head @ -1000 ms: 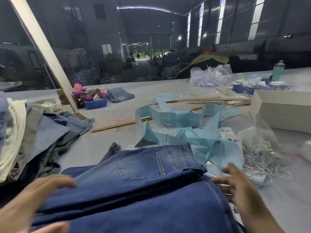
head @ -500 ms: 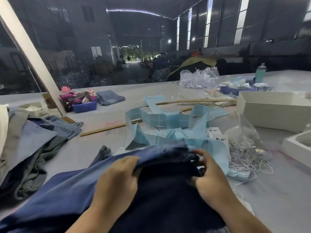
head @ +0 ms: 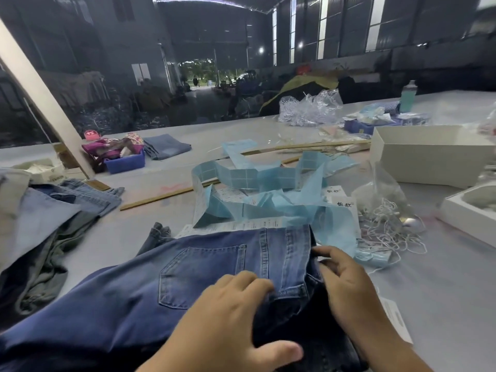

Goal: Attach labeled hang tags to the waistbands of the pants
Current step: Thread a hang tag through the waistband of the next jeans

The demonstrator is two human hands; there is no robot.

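Item: blue jeans point(head: 204, 267), folded, lying across the worktop point(head: 442, 277) at the 6 o'clock edge of the view, back pocket up, waistband turned toward 3 o'clock.

Change: half a second ago both hands held a bunched fold of denim raised; now the top pair lies flat with pocket and belt loops showing. Judged: the waistband is laid open for tagging; no tag is attached yet.

Left hand point(head: 230, 318): fingers spread and lightly bent, pressing the denim flat just beside the waistband; it holds nothing.

Right hand point(head: 346, 285): fingers curled on the waistband edge, pinching the cloth.

Materials:
- Denim: mid-blue, faded on the seat, heavy, double-stitched seams; darker denim beneath.
- Hang tags point(head: 341, 202): white card, printed characters, at 1 o'clock.
- Label backing strips point(head: 268, 208): pale blue, glossy paper, creased, tangled at 12 o'clock.
- String loops point(head: 389, 232): thin white cord, loose heap, at 2 o'clock.
- White box point(head: 429, 162): stiff card, open-topped.
- Garment pile point(head: 53, 210): soft, mixed denim, at 9 o'clock.
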